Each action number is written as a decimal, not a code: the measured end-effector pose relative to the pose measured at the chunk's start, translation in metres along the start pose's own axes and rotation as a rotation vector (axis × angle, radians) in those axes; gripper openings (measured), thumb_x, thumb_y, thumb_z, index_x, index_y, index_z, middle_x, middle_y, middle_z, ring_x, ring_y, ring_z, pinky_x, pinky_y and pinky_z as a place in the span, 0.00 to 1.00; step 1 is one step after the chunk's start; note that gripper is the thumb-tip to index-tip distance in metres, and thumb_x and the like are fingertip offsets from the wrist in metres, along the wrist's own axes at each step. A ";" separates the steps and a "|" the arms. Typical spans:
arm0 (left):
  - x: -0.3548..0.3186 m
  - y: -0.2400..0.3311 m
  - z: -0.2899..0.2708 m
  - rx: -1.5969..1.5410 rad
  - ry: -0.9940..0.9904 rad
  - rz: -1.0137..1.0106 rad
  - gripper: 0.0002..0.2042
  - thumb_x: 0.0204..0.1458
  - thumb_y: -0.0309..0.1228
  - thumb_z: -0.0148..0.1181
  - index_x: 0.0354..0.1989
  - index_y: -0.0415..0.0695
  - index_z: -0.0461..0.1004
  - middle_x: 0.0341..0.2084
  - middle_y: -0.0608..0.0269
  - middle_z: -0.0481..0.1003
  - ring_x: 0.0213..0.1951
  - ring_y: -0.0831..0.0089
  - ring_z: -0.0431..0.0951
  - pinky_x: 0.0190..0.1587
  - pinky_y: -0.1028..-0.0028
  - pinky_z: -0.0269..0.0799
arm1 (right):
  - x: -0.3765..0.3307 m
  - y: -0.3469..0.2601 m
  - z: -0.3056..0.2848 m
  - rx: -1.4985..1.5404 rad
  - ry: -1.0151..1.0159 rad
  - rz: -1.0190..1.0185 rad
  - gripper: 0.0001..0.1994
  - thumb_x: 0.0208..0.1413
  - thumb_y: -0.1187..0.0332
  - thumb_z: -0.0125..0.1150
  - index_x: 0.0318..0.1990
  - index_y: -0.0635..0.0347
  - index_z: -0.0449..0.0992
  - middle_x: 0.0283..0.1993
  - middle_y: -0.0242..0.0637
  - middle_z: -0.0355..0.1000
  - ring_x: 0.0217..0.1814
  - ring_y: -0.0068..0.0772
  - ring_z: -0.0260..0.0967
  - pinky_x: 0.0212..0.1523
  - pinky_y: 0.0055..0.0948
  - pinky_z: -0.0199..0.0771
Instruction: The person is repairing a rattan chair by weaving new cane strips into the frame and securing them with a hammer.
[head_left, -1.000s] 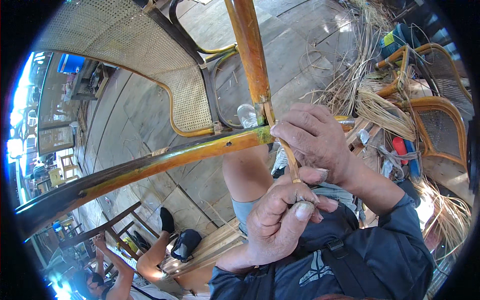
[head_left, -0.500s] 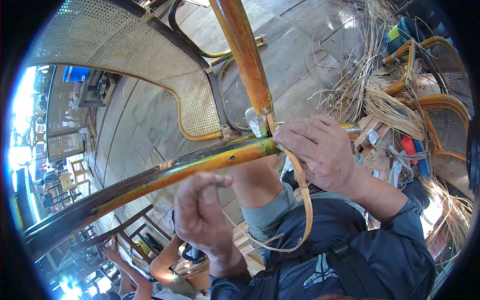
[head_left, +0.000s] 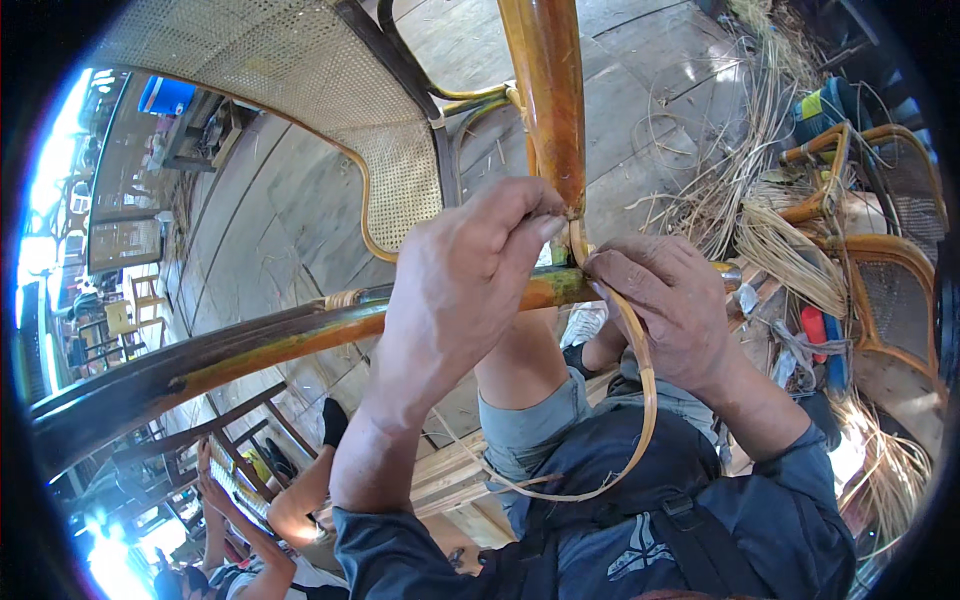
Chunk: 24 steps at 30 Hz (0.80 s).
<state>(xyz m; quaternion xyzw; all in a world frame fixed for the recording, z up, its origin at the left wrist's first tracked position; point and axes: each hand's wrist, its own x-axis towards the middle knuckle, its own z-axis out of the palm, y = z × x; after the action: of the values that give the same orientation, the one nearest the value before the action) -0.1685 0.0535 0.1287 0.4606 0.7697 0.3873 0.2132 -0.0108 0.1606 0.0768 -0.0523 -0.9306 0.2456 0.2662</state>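
Pinching the flat rattan strip (head_left: 640,400) at the joint where the upright pole (head_left: 548,100) met the long crosswise pole (head_left: 300,345), I had my left hand (head_left: 460,290) wrapped over the crossing from the left, its fingers (head_left: 535,222) closed down on the binding, and my right hand (head_left: 665,305) just beside it, its fingertips nipping the strip's upper end against the wood. From that pinch the strip ran with its long axis downward, past my right wrist, then looped back toward my left forearm over my lap, so its free end lay nearer my left arm. Loose cane bundles (head_left: 790,250) lay well apart to my right.
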 end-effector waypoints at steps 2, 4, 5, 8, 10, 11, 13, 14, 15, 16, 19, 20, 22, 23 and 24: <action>0.004 0.000 0.001 0.083 -0.082 0.005 0.06 0.50 0.24 0.55 0.36 0.37 0.73 0.29 0.62 0.76 0.29 0.78 0.75 0.35 0.79 0.69 | 0.001 0.000 0.001 0.006 0.007 -0.018 0.14 0.41 0.70 0.59 0.39 0.62 0.72 0.38 0.39 0.71 0.36 0.39 0.70 0.32 0.33 0.68; 0.005 -0.008 0.005 0.115 -0.057 0.112 0.06 0.50 0.24 0.55 0.35 0.37 0.73 0.28 0.63 0.75 0.29 0.78 0.74 0.35 0.79 0.69 | 0.001 0.000 0.000 0.013 0.015 -0.034 0.14 0.41 0.70 0.59 0.39 0.62 0.72 0.37 0.38 0.71 0.35 0.39 0.70 0.31 0.34 0.68; 0.005 -0.011 0.007 0.152 -0.035 0.219 0.06 0.50 0.24 0.55 0.35 0.37 0.73 0.27 0.63 0.75 0.29 0.79 0.74 0.35 0.78 0.69 | 0.001 -0.001 0.000 0.010 0.005 -0.028 0.14 0.41 0.70 0.59 0.38 0.62 0.72 0.37 0.39 0.71 0.35 0.39 0.70 0.30 0.34 0.68; 0.007 -0.012 0.010 -0.014 -0.073 0.116 0.06 0.50 0.25 0.55 0.35 0.37 0.73 0.25 0.64 0.74 0.29 0.81 0.72 0.35 0.78 0.68 | 0.000 0.001 0.000 0.004 0.006 -0.022 0.14 0.41 0.70 0.59 0.38 0.62 0.72 0.37 0.39 0.71 0.35 0.39 0.70 0.30 0.33 0.68; 0.008 -0.005 0.009 -0.009 -0.111 0.049 0.06 0.50 0.25 0.55 0.35 0.37 0.73 0.25 0.65 0.74 0.29 0.82 0.72 0.35 0.79 0.68 | -0.001 0.002 0.000 0.005 0.023 -0.021 0.14 0.40 0.70 0.59 0.38 0.62 0.72 0.37 0.39 0.71 0.35 0.38 0.70 0.30 0.33 0.68; 0.008 -0.002 0.009 -0.001 -0.149 -0.019 0.06 0.50 0.26 0.55 0.35 0.38 0.73 0.24 0.66 0.74 0.29 0.83 0.71 0.35 0.79 0.68 | -0.002 0.002 0.000 -0.017 0.020 -0.034 0.15 0.39 0.70 0.59 0.38 0.61 0.72 0.38 0.38 0.71 0.35 0.38 0.69 0.30 0.33 0.68; 0.008 -0.001 0.009 0.001 -0.161 -0.057 0.06 0.50 0.26 0.55 0.35 0.37 0.73 0.25 0.66 0.74 0.29 0.83 0.71 0.34 0.79 0.68 | -0.001 0.002 0.001 -0.037 0.022 -0.042 0.15 0.39 0.70 0.60 0.38 0.61 0.72 0.38 0.38 0.70 0.35 0.38 0.69 0.30 0.33 0.67; 0.008 -0.002 0.009 0.000 -0.170 -0.096 0.06 0.51 0.26 0.55 0.36 0.37 0.73 0.25 0.66 0.74 0.28 0.83 0.71 0.34 0.79 0.68 | -0.001 0.001 0.001 -0.030 0.017 -0.031 0.16 0.38 0.69 0.60 0.38 0.60 0.72 0.38 0.37 0.70 0.35 0.38 0.69 0.30 0.32 0.67; 0.008 -0.002 0.009 0.003 -0.175 -0.096 0.06 0.51 0.26 0.55 0.36 0.37 0.73 0.25 0.66 0.74 0.28 0.83 0.71 0.34 0.79 0.68 | -0.001 0.001 0.001 -0.023 0.012 -0.021 0.16 0.38 0.69 0.60 0.38 0.59 0.72 0.38 0.37 0.70 0.35 0.38 0.69 0.30 0.32 0.67; 0.008 -0.002 0.008 -0.004 -0.157 -0.078 0.07 0.50 0.25 0.55 0.36 0.37 0.73 0.25 0.66 0.74 0.29 0.82 0.71 0.35 0.79 0.68 | 0.000 0.001 0.001 -0.021 0.014 -0.019 0.16 0.38 0.69 0.60 0.38 0.59 0.72 0.38 0.37 0.70 0.35 0.38 0.69 0.30 0.32 0.67; 0.008 -0.009 0.009 -0.005 -0.127 0.011 0.07 0.50 0.25 0.56 0.36 0.36 0.73 0.26 0.64 0.74 0.30 0.82 0.72 0.35 0.80 0.68 | -0.001 0.000 0.000 -0.019 -0.005 -0.012 0.16 0.38 0.68 0.60 0.38 0.58 0.72 0.38 0.36 0.70 0.35 0.37 0.69 0.31 0.32 0.67; 0.009 -0.011 0.010 -0.001 -0.115 0.083 0.07 0.50 0.26 0.56 0.36 0.36 0.74 0.27 0.63 0.75 0.31 0.81 0.72 0.35 0.80 0.68 | -0.001 0.001 0.001 -0.024 0.004 -0.014 0.16 0.38 0.68 0.60 0.38 0.58 0.72 0.38 0.36 0.70 0.35 0.37 0.69 0.31 0.32 0.67; 0.010 -0.009 0.011 0.003 -0.131 0.050 0.08 0.50 0.26 0.56 0.36 0.36 0.74 0.27 0.63 0.75 0.32 0.81 0.73 0.36 0.80 0.68 | -0.002 0.001 0.003 -0.027 0.014 -0.017 0.16 0.38 0.67 0.60 0.39 0.58 0.73 0.38 0.36 0.70 0.35 0.37 0.69 0.31 0.32 0.67; 0.011 -0.007 0.012 0.006 -0.148 0.018 0.08 0.49 0.26 0.57 0.36 0.36 0.75 0.28 0.62 0.75 0.32 0.80 0.73 0.36 0.80 0.68 | -0.002 0.001 0.003 -0.029 0.032 -0.017 0.16 0.38 0.67 0.60 0.39 0.58 0.73 0.38 0.36 0.70 0.35 0.37 0.69 0.31 0.32 0.67; 0.012 -0.005 0.012 0.009 -0.148 0.017 0.08 0.49 0.26 0.57 0.36 0.36 0.75 0.28 0.62 0.75 0.32 0.80 0.73 0.36 0.80 0.68 | -0.003 0.002 0.004 -0.032 0.050 -0.017 0.16 0.38 0.67 0.60 0.38 0.58 0.72 0.38 0.36 0.70 0.34 0.37 0.69 0.31 0.32 0.67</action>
<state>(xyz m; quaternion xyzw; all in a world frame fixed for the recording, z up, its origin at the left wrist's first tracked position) -0.1684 0.0672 0.1177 0.4952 0.7496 0.3508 0.2641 -0.0103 0.1597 0.0718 -0.0547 -0.9279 0.2270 0.2906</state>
